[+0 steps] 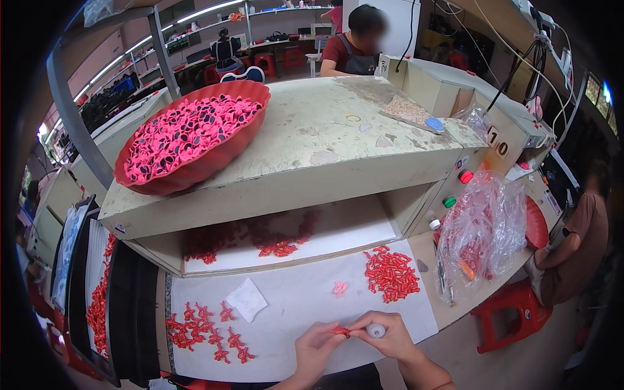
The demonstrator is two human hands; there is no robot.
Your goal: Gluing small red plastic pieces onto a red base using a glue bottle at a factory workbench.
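My left hand [316, 350] pinches a small red plastic piece [340, 331] at its fingertips, low in the head view over the white work mat [305, 305]. My right hand [389, 337] meets it from the right and grips a small white bottle [376, 330], its end touching the red piece. To the left of my hands lie several red star-shaped pieces [203, 328]. A heap of red tube-like pieces [390, 273] lies up and to the right, and a single pink piece [339, 287] sits between.
A red bowl [195, 170] full of pink and black parts stands on the machine top [325, 143]. More red pieces [273, 247] lie in the opening under it. A folded white cloth [246, 299], a clear bag [484, 234] of parts, a red stool [513, 309], a seated person [578, 247] on the right, another person [354, 45] behind.
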